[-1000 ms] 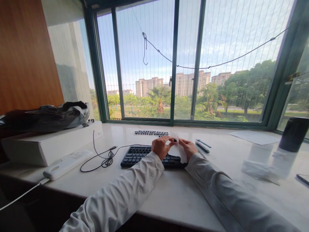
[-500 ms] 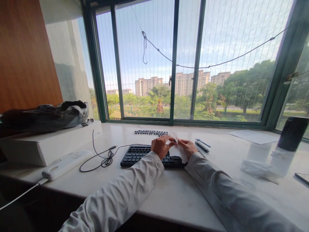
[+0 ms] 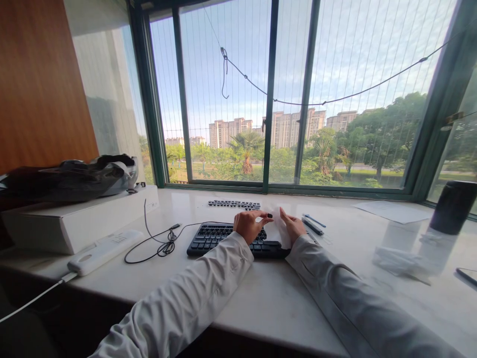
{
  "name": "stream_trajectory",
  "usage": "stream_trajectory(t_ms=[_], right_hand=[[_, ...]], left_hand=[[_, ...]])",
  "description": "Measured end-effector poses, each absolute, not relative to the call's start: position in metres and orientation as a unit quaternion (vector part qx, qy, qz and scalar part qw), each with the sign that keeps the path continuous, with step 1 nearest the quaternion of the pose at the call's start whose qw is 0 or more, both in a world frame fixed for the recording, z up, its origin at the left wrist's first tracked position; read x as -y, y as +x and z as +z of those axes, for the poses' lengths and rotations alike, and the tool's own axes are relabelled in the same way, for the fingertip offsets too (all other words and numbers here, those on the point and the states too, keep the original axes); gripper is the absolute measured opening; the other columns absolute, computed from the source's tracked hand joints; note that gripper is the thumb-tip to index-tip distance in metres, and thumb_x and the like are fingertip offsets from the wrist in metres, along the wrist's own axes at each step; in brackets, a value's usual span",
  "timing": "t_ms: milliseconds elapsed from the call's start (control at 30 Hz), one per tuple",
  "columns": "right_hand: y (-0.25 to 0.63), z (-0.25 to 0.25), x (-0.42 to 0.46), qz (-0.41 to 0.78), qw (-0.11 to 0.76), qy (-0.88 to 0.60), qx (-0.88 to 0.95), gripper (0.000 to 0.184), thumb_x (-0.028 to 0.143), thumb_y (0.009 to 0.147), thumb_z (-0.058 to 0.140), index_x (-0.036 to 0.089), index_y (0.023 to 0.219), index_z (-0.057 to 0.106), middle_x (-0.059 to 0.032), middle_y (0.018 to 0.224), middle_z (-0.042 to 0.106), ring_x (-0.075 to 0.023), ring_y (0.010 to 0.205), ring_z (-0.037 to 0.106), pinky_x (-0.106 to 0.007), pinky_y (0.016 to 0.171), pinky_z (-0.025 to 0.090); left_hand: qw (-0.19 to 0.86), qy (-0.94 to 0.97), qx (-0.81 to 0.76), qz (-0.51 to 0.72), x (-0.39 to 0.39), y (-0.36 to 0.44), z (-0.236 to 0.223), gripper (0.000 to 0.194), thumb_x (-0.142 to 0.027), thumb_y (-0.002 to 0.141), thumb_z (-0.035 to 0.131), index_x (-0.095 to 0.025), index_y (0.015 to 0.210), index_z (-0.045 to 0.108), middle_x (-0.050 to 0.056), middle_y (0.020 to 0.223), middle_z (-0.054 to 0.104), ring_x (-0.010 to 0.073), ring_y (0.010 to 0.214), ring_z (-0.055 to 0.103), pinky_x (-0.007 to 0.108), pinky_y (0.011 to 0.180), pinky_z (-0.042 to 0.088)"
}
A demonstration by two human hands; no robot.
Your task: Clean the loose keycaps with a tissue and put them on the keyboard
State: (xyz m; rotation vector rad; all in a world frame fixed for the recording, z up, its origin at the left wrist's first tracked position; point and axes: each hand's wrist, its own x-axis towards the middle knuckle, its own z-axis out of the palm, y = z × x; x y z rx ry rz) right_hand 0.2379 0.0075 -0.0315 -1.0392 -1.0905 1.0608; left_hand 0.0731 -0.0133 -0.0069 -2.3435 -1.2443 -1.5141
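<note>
Between its fingertips my left hand (image 3: 248, 224) pinches a small black keycap (image 3: 270, 216), above the keyboard. My right hand (image 3: 293, 226) is closed on a thin white wipe (image 3: 280, 229) that hangs down over the keyboard's right part. Under both hands lies the black keyboard (image 3: 208, 242), partly covered by my left hand and the wipe. Behind it, several loose keycaps (image 3: 234, 204) are lined up in rows on the table near the window.
A cable (image 3: 164, 248) lies coiled left of the keyboard, beside a white power strip (image 3: 106, 251) and a white box (image 3: 78, 223). To the right are pens (image 3: 313, 226), a crumpled clear wrapper (image 3: 400, 261), a paper sheet (image 3: 391, 212) and a dark bottle (image 3: 452, 208).
My hands were together at the keycap with the wipe around it. Now they are slightly apart: the keycap shows in my left fingers and the wipe stays in my right hand.
</note>
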Motion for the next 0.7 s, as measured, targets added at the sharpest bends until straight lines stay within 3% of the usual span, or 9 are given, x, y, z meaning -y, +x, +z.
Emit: stream_trajectory(t_ms=[333,700], right_hand=[[0.227,-0.032,0.0,0.533,0.546,-0.361,0.537,0.053,0.06,0.059,0.074,0.011,0.082,0.075,-0.007,0.069,0.071,-0.0162,0.055,0.06,-0.027,0.055,0.043],[0.236,-0.031,-0.004,0.486,0.568,-0.403,0.528,0.047,0.055,0.049,0.08,0.016,0.076,0.077,-0.0039,0.065,0.071,-0.0163,0.054,0.059,-0.028,0.054,0.043]], left_hand=[[0.072,-0.771,0.431,-0.462,0.017,0.065,0.0,0.025,-0.052,0.077,0.065,-0.029,0.08,0.072,-0.005,0.085,0.074,0.014,0.08,0.066,0.023,0.066,0.042],[0.084,-0.775,0.421,-0.464,0.02,0.068,-0.002,0.017,-0.046,0.079,0.065,-0.029,0.081,0.069,-0.007,0.088,0.072,0.0115,0.079,0.065,0.021,0.065,0.04]])
